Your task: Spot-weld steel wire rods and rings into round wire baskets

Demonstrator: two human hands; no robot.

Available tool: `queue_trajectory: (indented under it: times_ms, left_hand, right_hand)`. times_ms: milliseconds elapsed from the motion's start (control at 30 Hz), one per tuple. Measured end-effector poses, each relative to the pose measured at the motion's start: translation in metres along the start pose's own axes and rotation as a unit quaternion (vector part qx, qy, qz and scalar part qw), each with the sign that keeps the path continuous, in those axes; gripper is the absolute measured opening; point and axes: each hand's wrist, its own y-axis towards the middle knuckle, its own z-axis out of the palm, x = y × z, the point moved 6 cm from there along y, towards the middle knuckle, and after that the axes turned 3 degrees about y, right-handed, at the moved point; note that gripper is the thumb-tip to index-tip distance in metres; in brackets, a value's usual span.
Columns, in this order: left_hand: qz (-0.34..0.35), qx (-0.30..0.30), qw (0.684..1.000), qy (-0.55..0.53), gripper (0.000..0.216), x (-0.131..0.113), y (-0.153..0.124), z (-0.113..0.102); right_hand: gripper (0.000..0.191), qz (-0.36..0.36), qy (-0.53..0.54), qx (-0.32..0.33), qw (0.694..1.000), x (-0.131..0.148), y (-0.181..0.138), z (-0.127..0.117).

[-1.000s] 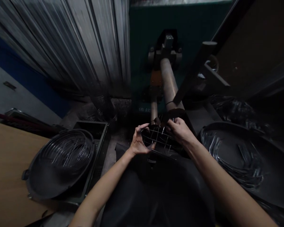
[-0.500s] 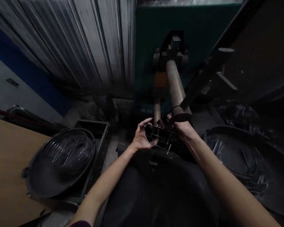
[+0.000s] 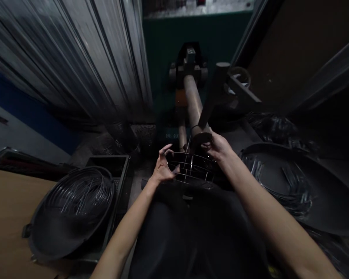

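A round wire frame (image 3: 187, 164), made of thin metal rings joined by short cross wires, sits above my dark-covered lap. My left hand (image 3: 162, 166) curves around its left edge, thumb below and fingers above. Beside the lower end of a thick metal tube (image 3: 194, 102), my right hand (image 3: 218, 146) has its fingers curled together. What they grip is hidden by shadow and by the tube's end. A thinner metal rod (image 3: 182, 133) comes down behind the frame, under the thick tube.
A green machine (image 3: 159, 58) carries both tubes. At left, a black round pan (image 3: 61, 236) with wire rings (image 3: 84, 190) leans on a dark crate (image 3: 123, 164). Another wide pan (image 3: 331, 193) at right holds bent wire pieces (image 3: 293, 186). A slanted bar (image 3: 213, 93) crosses near the tube.
The view has shifted, moving the machine leftward in the picture. My right hand has come up beside the tube's end, and more of the wire frame shows. My left hand stays at the frame's left edge.
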Motion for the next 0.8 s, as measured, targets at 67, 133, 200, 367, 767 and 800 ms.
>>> queue_trajectory:
  times_ms: [67, 133, 200, 367, 767, 800]
  left_hand:
    - [0.010, -0.019, 1.000, 0.006, 0.081, 0.001, -0.004, -0.002]
    - [0.024, -0.035, 0.999, 0.015, 0.078, 0.001, -0.007, -0.004]
    - [0.023, -0.038, 0.999, 0.017, 0.075, 0.002, -0.008, -0.006]
    - [-0.013, -0.029, 0.999, 0.022, 0.062, 0.005, -0.005, -0.011]
    - [-0.025, -0.044, 0.999, 0.010, 0.054, 0.015, -0.004, -0.014]
    - [-0.021, -0.048, 0.999, 0.011, 0.053, 0.016, -0.004, -0.015]
  right_hand:
    - [0.029, 0.045, -0.007, 0.012, 0.999, 0.001, -0.005, -0.001]
    - [0.033, 0.046, -0.035, 0.025, 0.998, 0.000, -0.013, 0.001]
    - [0.039, 0.017, -0.055, 0.041, 0.997, -0.004, -0.021, 0.006]
    - [0.044, -0.026, -0.062, 0.053, 0.996, -0.013, -0.027, 0.017]
    - [0.039, -0.053, -0.109, 0.078, 0.990, -0.011, -0.025, 0.028]
    - [0.039, -0.052, -0.113, 0.078, 0.989, -0.012, -0.024, 0.028]
